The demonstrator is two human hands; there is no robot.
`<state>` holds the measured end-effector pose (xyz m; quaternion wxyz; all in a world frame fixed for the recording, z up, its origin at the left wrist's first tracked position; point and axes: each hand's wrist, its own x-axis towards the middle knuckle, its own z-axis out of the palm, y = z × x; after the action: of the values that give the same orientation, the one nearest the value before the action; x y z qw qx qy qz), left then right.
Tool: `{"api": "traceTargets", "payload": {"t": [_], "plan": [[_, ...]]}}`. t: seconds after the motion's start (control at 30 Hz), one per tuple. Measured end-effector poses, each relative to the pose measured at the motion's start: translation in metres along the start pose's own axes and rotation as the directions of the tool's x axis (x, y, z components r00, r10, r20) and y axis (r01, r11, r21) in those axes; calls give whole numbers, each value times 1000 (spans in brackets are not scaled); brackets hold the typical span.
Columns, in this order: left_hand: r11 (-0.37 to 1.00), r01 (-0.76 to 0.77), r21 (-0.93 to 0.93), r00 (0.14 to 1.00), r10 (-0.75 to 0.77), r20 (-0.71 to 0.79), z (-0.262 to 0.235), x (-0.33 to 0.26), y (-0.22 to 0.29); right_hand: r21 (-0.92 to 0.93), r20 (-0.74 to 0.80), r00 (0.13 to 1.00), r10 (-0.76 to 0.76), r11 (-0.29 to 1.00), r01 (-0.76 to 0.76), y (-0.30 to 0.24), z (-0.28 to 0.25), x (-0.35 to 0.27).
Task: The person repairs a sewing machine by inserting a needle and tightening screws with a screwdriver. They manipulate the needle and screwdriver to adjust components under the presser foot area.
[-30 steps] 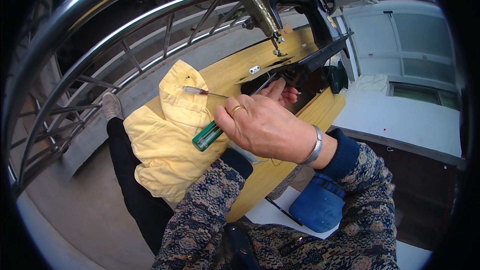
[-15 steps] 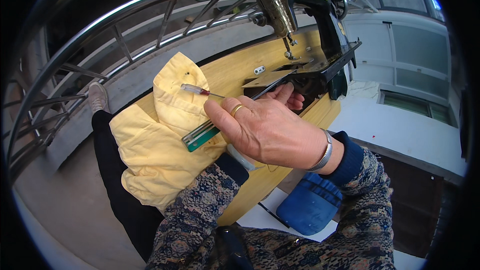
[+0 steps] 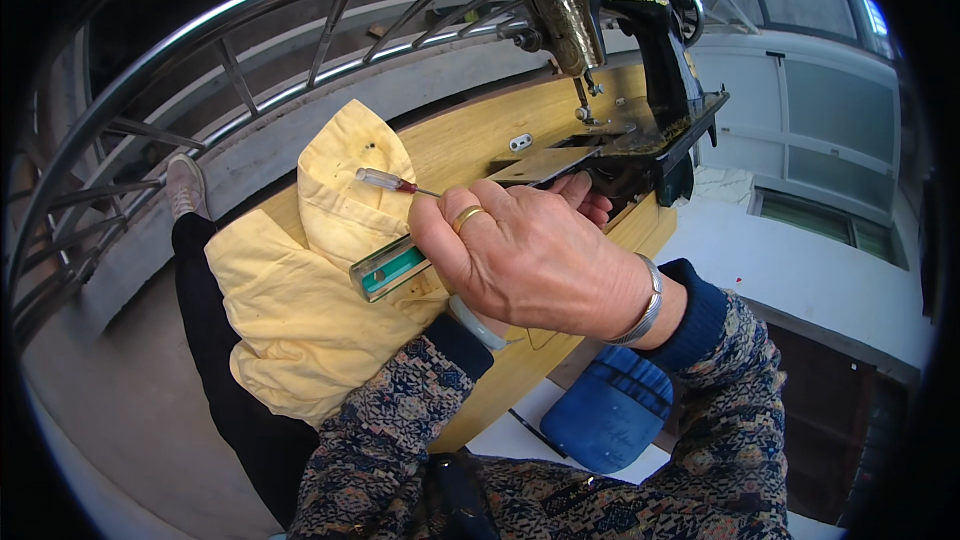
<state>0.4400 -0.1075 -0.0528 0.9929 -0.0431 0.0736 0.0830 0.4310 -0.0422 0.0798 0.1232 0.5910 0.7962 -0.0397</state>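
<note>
My right hand (image 3: 530, 255), with a gold ring and a silver bracelet, is closed around a large screwdriver with a clear green handle (image 3: 390, 268). The handle's butt end sticks out to the left over the yellow cloth; the shaft is mostly hidden by my hand. Beyond it, the curled fingers of my left hand (image 3: 590, 202) show at the underside of the black sewing machine (image 3: 665, 90). Most of that hand is behind the right one, and what it grips is hidden. A small screwdriver with a clear and red handle (image 3: 385, 180) lies on the yellow cloth (image 3: 290, 290).
The machine stands tilted up on a wooden sewing table (image 3: 470, 145). A flat metal slide plate (image 3: 545, 164) lies beside its bed. A blue padded seat (image 3: 610, 410) is below the table. A metal railing (image 3: 270, 2) curves along the far left side.
The green screwdriver's handle has shifted slightly left and turned about its length, its shaft now less visible. My right hand has shifted a little with it. The whole view has moved slightly.
</note>
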Motion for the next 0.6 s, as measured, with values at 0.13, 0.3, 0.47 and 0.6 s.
{"api": "traceTargets", "payload": {"t": [0.13,0.3,0.47,0.6], "plan": [[999,15,34,1000,-16,24,-1,4,3,-57,143,988,50,997,-42,-6,-4,5],[999,-2,53,994,8,-106,7,1,-1,-27,149,989,16,1000,-12,-9,-2,11],[997,62,55,994,-57,-90,12,-4,8,79,142,990,28,996,-40,-3,-1,13],[996,90,26,994,-89,-68,15,-7,14,34,111,993,-39,999,36,2,1,17]]}}
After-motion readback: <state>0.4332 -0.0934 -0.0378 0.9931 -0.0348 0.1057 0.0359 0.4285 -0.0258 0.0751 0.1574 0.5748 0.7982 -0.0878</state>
